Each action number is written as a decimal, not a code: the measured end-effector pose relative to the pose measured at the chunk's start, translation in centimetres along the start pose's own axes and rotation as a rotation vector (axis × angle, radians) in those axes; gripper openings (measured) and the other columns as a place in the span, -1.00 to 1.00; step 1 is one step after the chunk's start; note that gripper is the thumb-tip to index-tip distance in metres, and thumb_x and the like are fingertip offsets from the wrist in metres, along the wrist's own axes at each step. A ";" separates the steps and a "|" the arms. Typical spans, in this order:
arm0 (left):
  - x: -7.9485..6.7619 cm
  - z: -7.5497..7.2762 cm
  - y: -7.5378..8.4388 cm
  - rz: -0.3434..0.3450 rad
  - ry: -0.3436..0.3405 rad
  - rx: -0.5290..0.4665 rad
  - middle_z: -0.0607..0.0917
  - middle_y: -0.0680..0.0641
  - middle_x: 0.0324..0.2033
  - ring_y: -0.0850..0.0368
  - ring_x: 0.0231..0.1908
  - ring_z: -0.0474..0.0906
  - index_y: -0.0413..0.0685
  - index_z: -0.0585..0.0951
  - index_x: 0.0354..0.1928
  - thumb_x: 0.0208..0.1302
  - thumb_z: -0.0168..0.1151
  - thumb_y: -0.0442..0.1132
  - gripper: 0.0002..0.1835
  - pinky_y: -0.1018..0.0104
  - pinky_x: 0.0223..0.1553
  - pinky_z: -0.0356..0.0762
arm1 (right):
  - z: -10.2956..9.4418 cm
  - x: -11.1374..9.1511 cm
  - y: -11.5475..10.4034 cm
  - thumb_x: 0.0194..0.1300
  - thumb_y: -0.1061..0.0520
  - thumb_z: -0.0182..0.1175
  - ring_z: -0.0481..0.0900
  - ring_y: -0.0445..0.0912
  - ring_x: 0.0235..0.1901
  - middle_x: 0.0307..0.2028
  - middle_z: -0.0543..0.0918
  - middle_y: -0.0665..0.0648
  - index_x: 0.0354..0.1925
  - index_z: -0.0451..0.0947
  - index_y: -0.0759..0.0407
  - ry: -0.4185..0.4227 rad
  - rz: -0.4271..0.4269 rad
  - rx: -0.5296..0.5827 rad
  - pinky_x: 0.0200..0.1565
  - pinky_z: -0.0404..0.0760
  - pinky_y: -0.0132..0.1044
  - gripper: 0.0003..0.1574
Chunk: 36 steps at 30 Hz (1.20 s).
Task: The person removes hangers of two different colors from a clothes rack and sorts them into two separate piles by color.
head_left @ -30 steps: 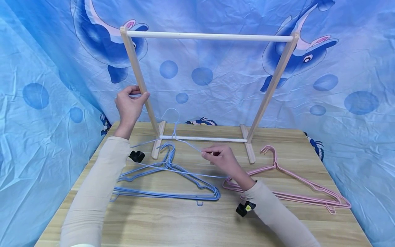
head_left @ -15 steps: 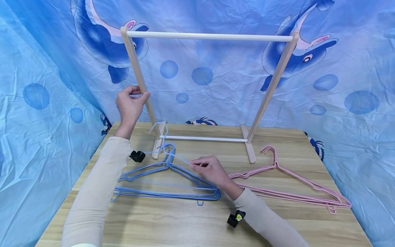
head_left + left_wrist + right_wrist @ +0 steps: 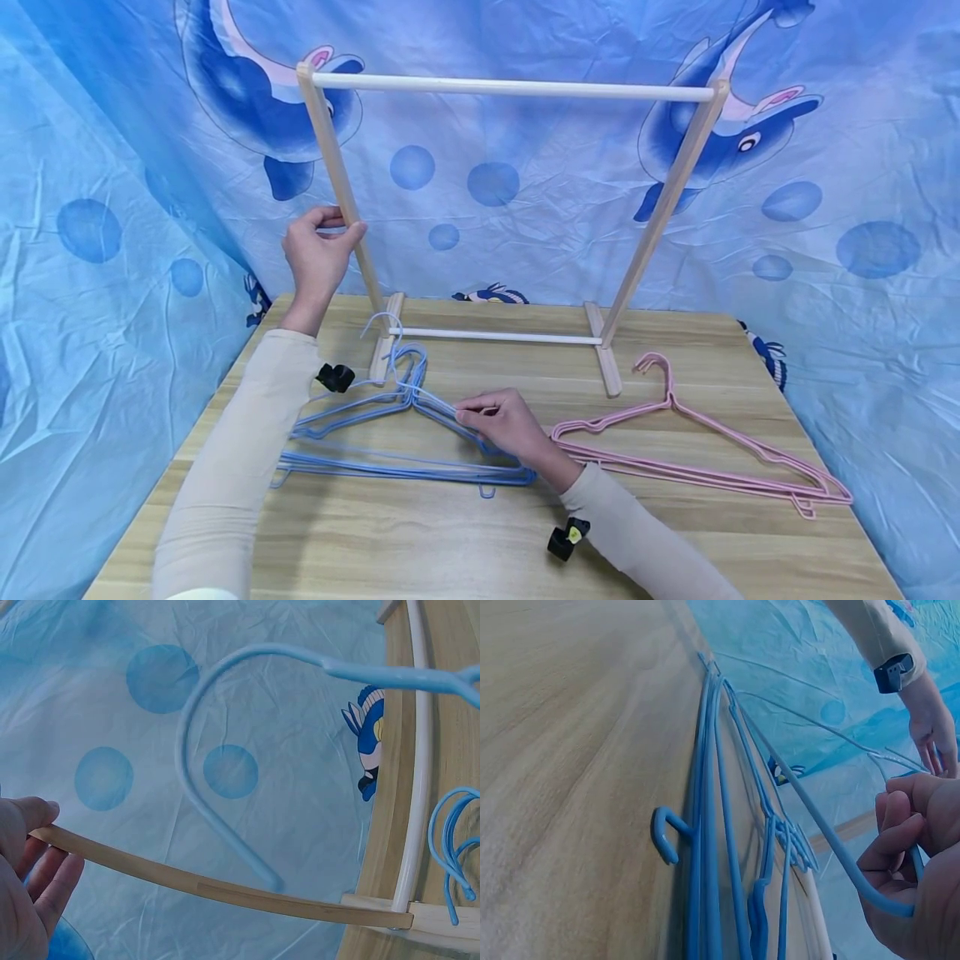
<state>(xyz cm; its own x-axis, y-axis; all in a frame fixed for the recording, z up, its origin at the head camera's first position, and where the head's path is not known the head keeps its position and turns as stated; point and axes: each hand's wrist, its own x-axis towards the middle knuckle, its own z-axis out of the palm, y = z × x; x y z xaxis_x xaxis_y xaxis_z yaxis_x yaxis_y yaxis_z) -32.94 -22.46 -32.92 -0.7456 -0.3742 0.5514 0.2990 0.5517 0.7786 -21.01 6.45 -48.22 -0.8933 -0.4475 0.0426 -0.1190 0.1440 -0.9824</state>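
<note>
My left hand (image 3: 318, 254) grips the left upright (image 3: 330, 154) of a wooden rack, thumb in front and fingers behind. With my right hand (image 3: 506, 421) I pinch a light blue clothes hanger (image 3: 184, 750) by its right shoulder. Its hook points up near the rack's left foot in the head view. Close under it, overlapping in this view, lie several blue hangers (image 3: 397, 476) stacked flat on the table. The right wrist view shows the held hanger's lower bar (image 3: 817, 816) slanting past that stack.
The rack has a white top rail (image 3: 510, 86) and a white lower rail (image 3: 495, 336). Pink hangers (image 3: 669, 404) lie at the table's right. Behind the wooden table (image 3: 450, 550) hangs a blue curtain (image 3: 525, 267) with dolphins.
The right hand has brought the held blue hanger down and to the left, from in front of the lower rail to over the blue stack. The left hand stays on the upright.
</note>
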 end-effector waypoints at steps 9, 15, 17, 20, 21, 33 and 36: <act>0.0 -0.1 0.1 -0.002 0.000 -0.001 0.76 -0.14 -0.10 0.17 -0.22 0.76 -0.15 0.73 0.04 0.31 0.43 -0.04 -0.61 0.43 -0.22 0.67 | -0.2 -0.1 0.3 0.34 0.09 0.39 0.48 -0.20 -0.60 -0.48 0.68 0.41 -0.08 0.80 0.18 -0.001 0.031 -0.071 -0.56 0.39 -0.44 -0.75; 0.1 -0.1 0.0 -0.006 0.000 0.003 0.76 -0.14 -0.10 0.16 -0.21 0.77 -0.14 0.73 0.04 0.31 0.43 -0.04 -0.61 0.45 -0.24 0.65 | -0.3 0.1 0.9 0.31 0.13 0.41 0.54 -0.25 -0.47 -0.33 0.77 0.08 -0.10 0.80 0.21 0.018 -0.065 -0.189 -0.43 0.51 -0.46 -0.77; 0.1 -0.1 0.0 -0.007 0.000 0.003 0.76 -0.14 -0.10 0.16 -0.22 0.77 -0.14 0.74 0.04 0.31 0.43 -0.04 -0.61 0.45 -0.24 0.65 | -0.2 0.1 1.1 0.29 0.17 0.41 0.56 -0.27 -0.45 -0.35 0.76 0.05 -0.10 0.80 0.22 0.031 -0.087 -0.221 -0.39 0.55 -0.47 -0.78; 0.1 0.0 0.0 -0.009 0.000 0.000 0.76 -0.13 -0.11 0.16 -0.22 0.77 -0.14 0.74 0.04 0.30 0.44 -0.06 -0.62 0.43 -0.23 0.67 | 0.0 0.0 1.4 0.28 0.21 0.42 0.60 -0.28 -0.39 -0.34 0.75 0.03 -0.11 0.80 0.22 0.056 -0.108 -0.254 -0.32 0.61 -0.45 -0.79; 0.1 0.0 0.0 -0.009 -0.001 0.001 0.76 -0.13 -0.11 0.16 -0.22 0.77 -0.14 0.74 0.04 0.30 0.44 -0.06 -0.62 0.43 -0.22 0.68 | 0.1 0.0 1.5 0.28 0.21 0.42 0.61 -0.28 -0.37 -0.34 0.74 0.03 -0.11 0.80 0.22 0.064 -0.112 -0.266 -0.29 0.63 -0.44 -0.79; -0.2 -0.1 0.4 -0.012 -0.005 0.001 0.76 -0.15 -0.09 0.14 -0.23 0.74 -0.11 0.74 0.04 0.32 0.42 -0.02 -0.62 0.53 -0.30 0.57 | 0.1 0.3 3.3 0.21 0.23 0.47 0.59 -0.26 -0.39 -0.40 0.71 0.02 -0.14 0.81 0.20 0.122 -0.130 -0.315 -0.30 0.60 -0.45 -0.79; -0.1 0.0 0.3 -0.012 -0.005 0.000 0.76 -0.14 -0.09 0.14 -0.22 0.74 -0.11 0.74 0.04 0.32 0.42 -0.02 -0.61 0.52 -0.28 0.57 | 0.1 0.4 3.5 0.22 0.21 0.47 0.57 -0.25 -0.40 -0.40 0.72 0.01 -0.14 0.82 0.19 0.119 -0.117 -0.320 -0.32 0.58 -0.45 -0.80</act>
<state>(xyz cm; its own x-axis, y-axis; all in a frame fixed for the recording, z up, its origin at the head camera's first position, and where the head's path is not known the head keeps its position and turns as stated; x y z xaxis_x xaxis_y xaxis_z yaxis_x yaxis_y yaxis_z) -32.72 -22.28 -32.75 -0.7523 -0.3766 0.5406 0.2904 0.5470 0.7852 -21.79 6.72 -51.67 -0.9074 -0.3742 0.1911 -0.3366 0.3752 -0.8637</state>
